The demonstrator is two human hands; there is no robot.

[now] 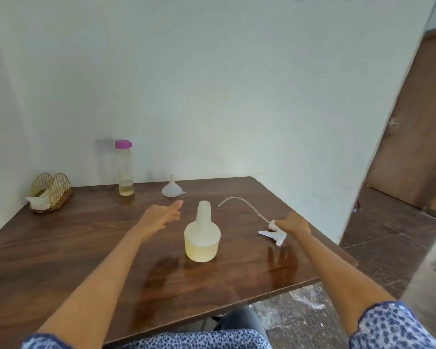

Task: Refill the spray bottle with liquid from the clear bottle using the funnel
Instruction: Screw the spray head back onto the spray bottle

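The translucent spray bottle [202, 238] stands upright mid-table with its neck uncapped and pale yellow liquid in its lower part. Its white trigger head [272, 234] with a long clear tube lies on the table to the right, and my right hand [293, 224] grips it at the collar. My left hand [161, 216] hovers left of the bottle's neck, fingers stretched toward the back, holding nothing. A white funnel [172, 190] sits upside down behind the bottle. The tall clear bottle [124, 170] with a purple cap stands at the back left, with a little yellowish liquid at its bottom.
A gold wire napkin holder [51, 191] with white napkins sits at the table's far left. The wooden table [61, 248] meets the wall at the back; its right edge drops to a tiled floor. A brown door [413, 137] is at the right.
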